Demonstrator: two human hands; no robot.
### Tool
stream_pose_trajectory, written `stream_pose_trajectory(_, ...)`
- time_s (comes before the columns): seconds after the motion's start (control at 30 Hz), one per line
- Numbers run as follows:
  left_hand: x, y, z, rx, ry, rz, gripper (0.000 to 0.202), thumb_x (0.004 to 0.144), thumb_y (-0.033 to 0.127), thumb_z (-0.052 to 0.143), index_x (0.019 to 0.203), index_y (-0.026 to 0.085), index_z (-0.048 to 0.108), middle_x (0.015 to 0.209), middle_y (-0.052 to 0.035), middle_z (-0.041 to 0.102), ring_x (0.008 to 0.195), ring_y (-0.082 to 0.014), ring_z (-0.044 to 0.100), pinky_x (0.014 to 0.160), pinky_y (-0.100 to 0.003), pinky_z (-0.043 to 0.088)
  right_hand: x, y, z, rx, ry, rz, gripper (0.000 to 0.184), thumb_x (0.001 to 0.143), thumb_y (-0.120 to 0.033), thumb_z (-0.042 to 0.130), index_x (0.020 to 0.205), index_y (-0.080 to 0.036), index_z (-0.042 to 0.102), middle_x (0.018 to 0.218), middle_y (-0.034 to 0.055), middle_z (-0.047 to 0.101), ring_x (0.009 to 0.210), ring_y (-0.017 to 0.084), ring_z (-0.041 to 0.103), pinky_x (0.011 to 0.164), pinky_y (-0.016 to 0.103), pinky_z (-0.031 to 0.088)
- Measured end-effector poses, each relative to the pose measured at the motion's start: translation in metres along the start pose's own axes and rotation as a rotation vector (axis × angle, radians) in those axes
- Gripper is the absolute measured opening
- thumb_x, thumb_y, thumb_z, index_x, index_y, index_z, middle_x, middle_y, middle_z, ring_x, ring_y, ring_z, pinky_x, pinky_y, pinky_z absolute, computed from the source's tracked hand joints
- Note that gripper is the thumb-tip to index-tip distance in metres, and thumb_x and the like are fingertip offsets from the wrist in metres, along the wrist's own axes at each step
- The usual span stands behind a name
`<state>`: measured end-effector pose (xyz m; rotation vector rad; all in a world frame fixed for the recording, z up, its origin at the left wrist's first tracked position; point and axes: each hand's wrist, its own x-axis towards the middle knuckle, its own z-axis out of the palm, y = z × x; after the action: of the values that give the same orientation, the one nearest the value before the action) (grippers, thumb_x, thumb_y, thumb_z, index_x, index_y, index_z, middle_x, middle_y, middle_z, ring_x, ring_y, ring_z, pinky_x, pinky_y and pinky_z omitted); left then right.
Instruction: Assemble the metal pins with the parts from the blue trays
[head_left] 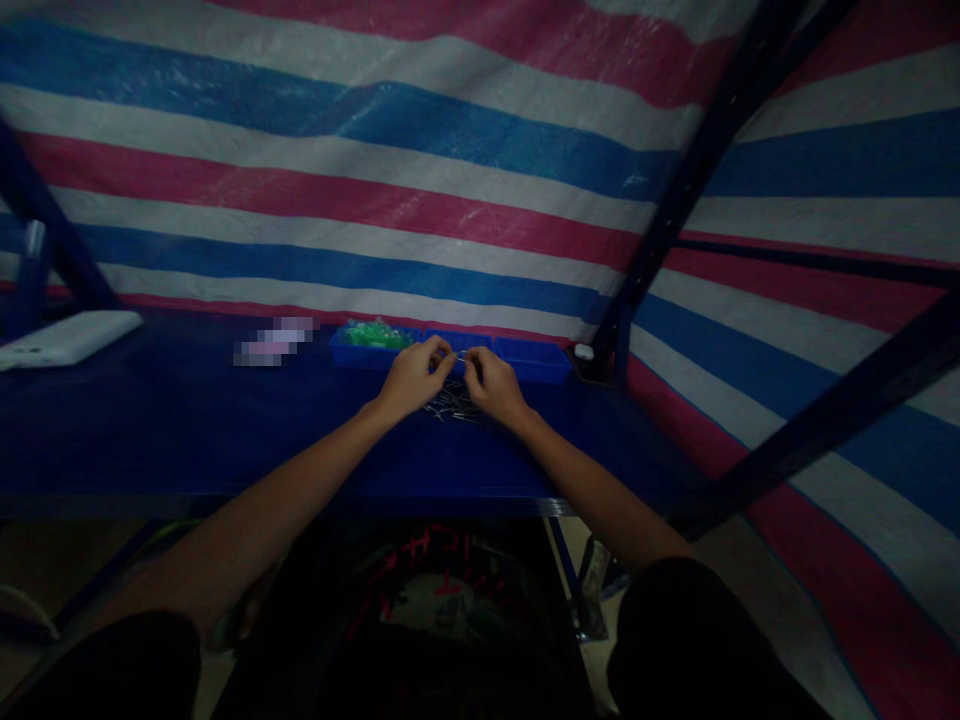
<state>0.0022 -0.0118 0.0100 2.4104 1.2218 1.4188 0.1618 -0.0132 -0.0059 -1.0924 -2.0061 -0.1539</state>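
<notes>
Above the blue table, my left hand (418,377) and my right hand (491,382) face each other, fingertips pinched and close together. A small, thin, shiny metal piece (461,356) bridges the gap between them; its exact kind is too small to make out. Below the hands lies a loose pile of slender metal pieces (454,403), partly covered by my right hand. Just behind stand three small blue bins. The left bin (346,352) holds bright green items in clear plastic (375,334), while my hands partly hide the middle bin (480,341).
The right bin (532,356) stands beside a small white-topped object (583,352) near the rack post (626,345). A white flat device (75,335) and a pixelated pinkish patch are on the left of the blue table (187,430). Striped sheeting (375,210) hangs behind.
</notes>
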Motion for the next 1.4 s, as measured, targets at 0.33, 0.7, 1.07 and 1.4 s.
stream_pose_trajectory(0.33, -0.0012, 0.0019, 0.0013, -0.063, -0.069, 0.088, 0.013, 0.080, 0.027, 0.051, 0.086, 0.017, 0.055, 0.072, -0.0019, 0.061, 0.069, -0.0146, 0.056, 0.067, -0.028, 0.044, 0.0012, -0.0007, -0.0037, -0.029, 0.018, 0.013, 0.019, 0.086, -0.022, 0.032, 0.081, -0.018, 0.050, 0.073, 0.0041, 0.057, 0.067, 0.016, 0.052, 0.064, 0.026, 0.036)
stream_pose_trajectory(0.7, -0.0010, 0.0037, 0.0001, -0.049, -0.063, 0.109, 0.011, 0.081, 0.026, 0.048, 0.087, 0.019, 0.055, 0.073, -0.0020, 0.061, 0.069, -0.0149, 0.055, 0.067, -0.029, 0.043, 0.0016, -0.0002, -0.0017, -0.072, -0.018, 0.034, 0.023, 0.088, -0.024, 0.031, 0.075, -0.020, 0.049, 0.066, 0.0024, 0.056, 0.061, 0.015, 0.052, 0.060, 0.025, 0.033)
stream_pose_trajectory(1.07, -0.0002, 0.0002, 0.0003, 0.019, 0.007, 0.027, 0.018, 0.084, 0.031, 0.044, 0.079, 0.017, 0.055, 0.069, -0.0017, 0.059, 0.066, -0.0156, 0.055, 0.061, -0.027, 0.041, -0.0005, -0.0052, -0.0031, 0.023, -0.014, -0.042, 0.020, 0.086, -0.026, 0.040, 0.100, -0.017, 0.052, 0.086, 0.0058, 0.060, 0.073, 0.015, 0.056, 0.068, 0.026, 0.041)
stream_pose_trajectory(1.4, 0.0000, 0.0012, 0.0004, -0.002, -0.013, 0.003, 0.019, 0.084, 0.032, 0.044, 0.080, 0.017, 0.055, 0.071, -0.0029, 0.062, 0.067, -0.0163, 0.057, 0.063, -0.028, 0.042, 0.0000, -0.0047, -0.0033, -0.035, 0.014, -0.081, 0.019, 0.087, -0.023, 0.036, 0.094, -0.016, 0.052, 0.086, 0.0072, 0.055, 0.076, 0.017, 0.052, 0.069, 0.028, 0.041)
